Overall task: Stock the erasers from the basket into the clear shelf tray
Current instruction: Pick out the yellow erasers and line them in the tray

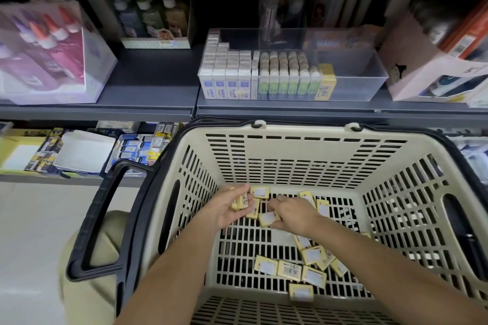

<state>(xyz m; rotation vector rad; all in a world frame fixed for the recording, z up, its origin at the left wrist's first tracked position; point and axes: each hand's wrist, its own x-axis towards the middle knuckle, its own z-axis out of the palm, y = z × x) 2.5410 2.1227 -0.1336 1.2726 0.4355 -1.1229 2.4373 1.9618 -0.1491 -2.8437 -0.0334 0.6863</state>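
Both my hands are down inside the beige shopping basket (pixel 287 148), near its far wall.

1. Left hand (pixel 224 210): palm turned inward, grip closed round a small stack of yellow erasers (pixel 241 202) — thumb on one side, fingers on the other.
2. Right hand (pixel 293 215): fingers curled downward, grip narrow, pinching a single yellow eraser (pixel 267 218) that lies on the slotted basket floor just beside the left hand.
3. Loose yellow erasers (pixel 289 269): scattered on the basket floor, most in a cluster near the wall closest to me, a few more touching or just beyond my right hand. Several lie with a white label facing up; one shows a barcode.
4. Clear shelf tray (pixel 369 79): sits on the grey shelf (pixel 148 103) directly above the basket's far rim. Its left part holds upright rows of blue-sleeved erasers (pixel 225 87), then green-sleeved erasers (pixel 289 87), then one row of yellow erasers in the tray (pixel 327 86) standing against the green ones.

The basket's black handle (pixel 97 219) hangs folded down on my left side. A clear box of glue bottles (pixel 52 47) stands on the same shelf, well to the left of the tray — a pale carton (pixel 412 74) stands just to its right.
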